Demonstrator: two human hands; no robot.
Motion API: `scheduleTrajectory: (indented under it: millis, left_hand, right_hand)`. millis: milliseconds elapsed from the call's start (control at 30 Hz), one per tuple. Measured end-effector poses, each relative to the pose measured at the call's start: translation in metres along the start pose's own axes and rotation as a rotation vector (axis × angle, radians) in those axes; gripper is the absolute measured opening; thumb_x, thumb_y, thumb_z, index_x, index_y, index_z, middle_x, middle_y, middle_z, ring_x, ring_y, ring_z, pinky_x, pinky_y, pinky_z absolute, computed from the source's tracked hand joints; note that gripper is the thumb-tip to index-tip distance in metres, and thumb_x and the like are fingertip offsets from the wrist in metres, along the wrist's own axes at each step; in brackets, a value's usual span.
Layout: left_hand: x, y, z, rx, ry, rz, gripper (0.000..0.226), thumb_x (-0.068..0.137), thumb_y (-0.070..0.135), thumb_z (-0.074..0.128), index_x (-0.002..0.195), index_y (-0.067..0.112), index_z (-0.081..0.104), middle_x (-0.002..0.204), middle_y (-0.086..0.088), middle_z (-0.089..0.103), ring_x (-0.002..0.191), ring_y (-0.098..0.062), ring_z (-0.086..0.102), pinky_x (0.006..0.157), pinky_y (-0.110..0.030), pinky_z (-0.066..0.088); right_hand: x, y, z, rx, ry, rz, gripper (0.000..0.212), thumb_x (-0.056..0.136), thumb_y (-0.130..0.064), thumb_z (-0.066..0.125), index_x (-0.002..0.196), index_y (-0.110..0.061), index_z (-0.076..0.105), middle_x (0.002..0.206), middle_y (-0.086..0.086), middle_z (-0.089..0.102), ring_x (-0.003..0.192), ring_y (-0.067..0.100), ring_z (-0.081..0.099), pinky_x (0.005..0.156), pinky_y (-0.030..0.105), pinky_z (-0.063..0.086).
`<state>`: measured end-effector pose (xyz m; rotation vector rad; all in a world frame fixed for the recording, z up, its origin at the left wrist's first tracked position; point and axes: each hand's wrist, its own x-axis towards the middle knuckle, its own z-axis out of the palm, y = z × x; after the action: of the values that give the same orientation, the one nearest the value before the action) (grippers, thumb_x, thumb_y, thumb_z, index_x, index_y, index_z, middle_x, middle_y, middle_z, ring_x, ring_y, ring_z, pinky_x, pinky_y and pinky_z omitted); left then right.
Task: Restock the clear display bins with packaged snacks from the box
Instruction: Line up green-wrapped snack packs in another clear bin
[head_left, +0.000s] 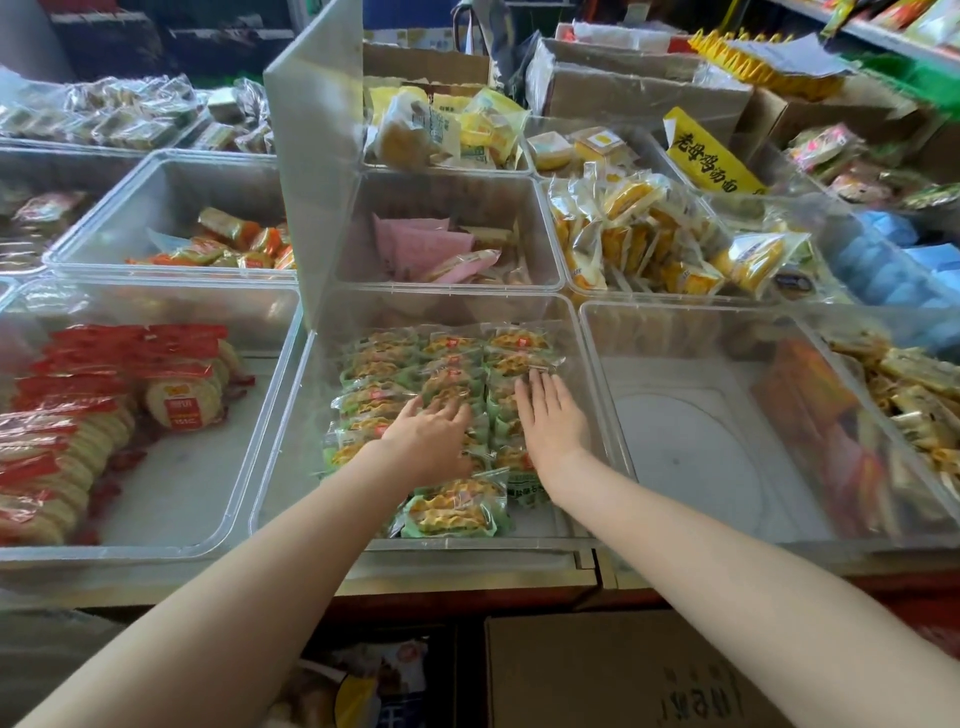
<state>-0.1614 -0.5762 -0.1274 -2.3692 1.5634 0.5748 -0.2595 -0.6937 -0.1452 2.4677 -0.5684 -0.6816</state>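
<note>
A clear display bin (283, 426) in the front middle holds rows of green-wrapped snack packs (452, 512). Its clear lid (317, 171) stands raised at the back left. Both my hands are inside this bin. My left hand (431, 436) lies palm down on the packs in the middle rows, fingers spread and slightly bent. My right hand (550, 415) rests flat on the right-hand row, fingers straight and pointing away from me. Neither hand holds a pack. A brown cardboard box (597, 670) sits below the counter edge, at the bottom right.
A bin of red-wrapped round crackers (104, 405) stands to the left. An open clear bin (691, 441) to the right shows its bare floor. Behind are bins with pink packs (421, 244), orange packs (228, 244) and yellow packs (649, 234). Cardboard boxes (639, 88) crowd the back.
</note>
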Motion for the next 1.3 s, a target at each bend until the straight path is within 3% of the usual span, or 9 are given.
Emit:
scheduleTrajectory:
  millis: [167,233,300,533,733,833,933,1100,1300]
  left_hand:
    - [0.005,0.003,-0.029,-0.152,0.335,-0.023,0.046,0.093,0.036,0.048,0.131,0.009,0.045,0.137,-0.007,0.049,0.130,-0.022,0.042,0.113,-0.036,0.018]
    - [0.013,0.007,-0.036,-0.165,0.385,0.005,0.066,0.093,0.040,0.049,0.145,0.006,0.025,0.154,-0.012,0.024,0.143,-0.023,0.020,0.116,-0.034,0.012]
    - [0.021,0.017,-0.037,-0.150,0.315,0.048,0.085,0.090,0.047,0.053,0.149,0.007,0.008,0.157,-0.015,0.001,0.146,-0.026,0.002,0.117,-0.037,0.004]
    - [0.043,0.039,-0.023,-0.040,0.082,-0.020,0.101,0.083,0.061,0.053,0.146,-0.003,0.006,0.152,-0.031,-0.002,0.143,-0.041,0.004,0.117,-0.046,0.007]
    - [0.041,0.039,-0.024,-0.126,-0.012,-0.082,0.109,0.079,0.071,0.046,0.149,0.006,-0.006,0.156,-0.020,-0.002,0.142,-0.043,-0.004,0.114,-0.050,-0.007]
    - [0.029,0.018,-0.041,-0.262,0.127,-0.045,0.095,0.084,0.066,0.044,0.150,0.016,-0.003,0.156,-0.010,0.016,0.145,-0.032,0.007,0.114,-0.049,-0.007]
    - [0.008,-0.033,-0.044,-0.185,0.385,-0.124,0.061,0.098,0.039,0.037,0.150,0.020,0.012,0.155,-0.002,0.024,0.145,-0.024,0.014,0.117,-0.045,0.002]
    - [-0.012,-0.077,-0.019,-0.051,0.059,-0.143,0.065,0.097,0.043,0.038,0.150,0.021,0.009,0.158,-0.010,-0.008,0.144,-0.035,-0.007,0.117,-0.045,0.006]
    - [-0.006,-0.067,-0.007,0.011,-0.121,-0.166,0.079,0.096,0.043,0.042,0.148,0.024,-0.013,0.151,-0.020,-0.024,0.141,-0.040,-0.015,0.115,-0.050,0.003]
  right_hand:
    - [-0.002,0.035,-0.036,0.256,-0.152,-0.166,0.113,0.077,-0.057,0.061,0.148,-0.001,-0.008,0.156,0.017,-0.006,0.145,0.033,-0.001,0.118,0.045,0.000]
    - [0.008,0.061,-0.055,0.515,-0.009,-0.176,0.072,0.087,-0.039,0.060,0.142,-0.002,0.029,0.147,0.017,0.035,0.130,0.033,0.039,0.106,0.039,0.034]
    - [0.021,0.078,-0.064,0.584,0.177,-0.108,0.026,0.093,-0.007,0.045,0.120,-0.005,0.047,0.117,0.017,0.057,0.094,0.030,0.056,0.074,0.035,0.046]
    - [0.047,0.059,-0.056,0.587,0.146,-0.029,0.035,0.088,0.012,0.035,0.118,0.002,0.050,0.116,0.020,0.055,0.105,0.037,0.056,0.074,0.034,0.040]
    - [0.051,0.052,-0.056,0.562,0.176,0.028,0.037,0.092,0.008,0.031,0.120,0.002,0.055,0.121,0.019,0.057,0.111,0.036,0.056,0.084,0.036,0.046]
    - [0.046,0.048,-0.076,0.413,0.315,0.026,0.031,0.091,0.002,0.045,0.119,-0.003,0.056,0.118,0.015,0.059,0.110,0.034,0.056,0.083,0.037,0.047]
    - [0.046,0.029,-0.090,0.629,0.446,-0.162,0.034,0.092,-0.003,0.047,0.124,-0.007,0.053,0.120,0.013,0.057,0.111,0.032,0.054,0.087,0.039,0.046]
    - [0.064,-0.004,-0.083,0.763,0.161,-0.346,0.057,0.092,-0.037,0.052,0.143,-0.017,0.035,0.154,0.012,0.022,0.139,0.036,0.021,0.114,0.048,0.023]
    - [0.062,-0.014,-0.065,0.481,-0.026,-0.371,0.102,0.082,-0.063,0.052,0.150,-0.020,-0.010,0.155,0.012,-0.022,0.143,0.038,-0.012,0.116,0.047,-0.003]
